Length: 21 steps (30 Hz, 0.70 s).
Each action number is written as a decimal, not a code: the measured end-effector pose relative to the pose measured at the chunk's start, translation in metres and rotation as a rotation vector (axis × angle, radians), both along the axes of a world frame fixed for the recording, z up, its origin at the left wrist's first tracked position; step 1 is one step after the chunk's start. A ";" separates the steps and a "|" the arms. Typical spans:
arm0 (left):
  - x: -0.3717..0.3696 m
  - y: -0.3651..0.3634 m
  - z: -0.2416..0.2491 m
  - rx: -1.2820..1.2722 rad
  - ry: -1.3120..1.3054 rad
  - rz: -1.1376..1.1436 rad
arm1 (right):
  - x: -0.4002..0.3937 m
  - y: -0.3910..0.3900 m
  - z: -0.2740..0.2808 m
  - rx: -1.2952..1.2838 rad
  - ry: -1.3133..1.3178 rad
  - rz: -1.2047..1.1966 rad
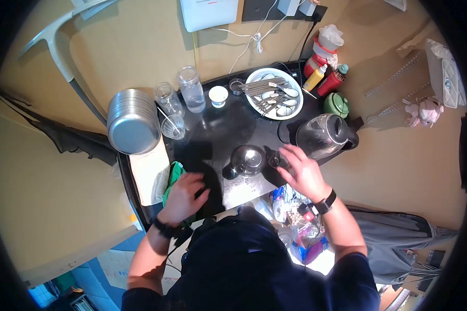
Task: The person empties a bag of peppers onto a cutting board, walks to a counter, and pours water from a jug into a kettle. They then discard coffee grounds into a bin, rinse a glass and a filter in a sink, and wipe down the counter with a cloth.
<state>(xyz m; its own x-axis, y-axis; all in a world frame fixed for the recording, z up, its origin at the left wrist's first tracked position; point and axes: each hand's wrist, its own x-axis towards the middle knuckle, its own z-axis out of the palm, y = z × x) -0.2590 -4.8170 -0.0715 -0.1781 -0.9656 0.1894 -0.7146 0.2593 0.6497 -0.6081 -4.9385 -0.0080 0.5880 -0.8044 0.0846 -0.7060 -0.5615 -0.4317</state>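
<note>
My right hand (305,175) is at a small dark round cup or lid (275,159), thumb and fingertips on either side of it. Just left of that stands a round glass pot (248,160), its dark handle pointing to the lower left. My left hand (183,195) hovers by the table's front edge with fingers loosely bent and apart, and nothing shows in it. Partly behind this hand lies a green cloth (175,172). An electric kettle (320,136) stands beyond my right hand.
Stacked metal plates (133,124) stand on the left above a pale cloth (149,176). Glass jars (191,90), a tumbler (173,128) and a white cup (218,96) line the back. A white basin (251,107) holds spoons and chopsticks. A green pot (337,105) sits behind the kettle.
</note>
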 end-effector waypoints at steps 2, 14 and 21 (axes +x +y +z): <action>-0.035 -0.029 -0.004 -0.153 -0.045 0.109 | -0.014 0.019 -0.029 0.039 0.078 -0.088; -0.060 -0.067 -0.035 0.245 -0.016 0.310 | 0.015 -0.027 -0.121 0.088 -0.237 -0.185; 0.004 -0.098 -0.038 0.241 -0.042 0.543 | 0.100 -0.102 -0.134 0.105 -0.288 -0.109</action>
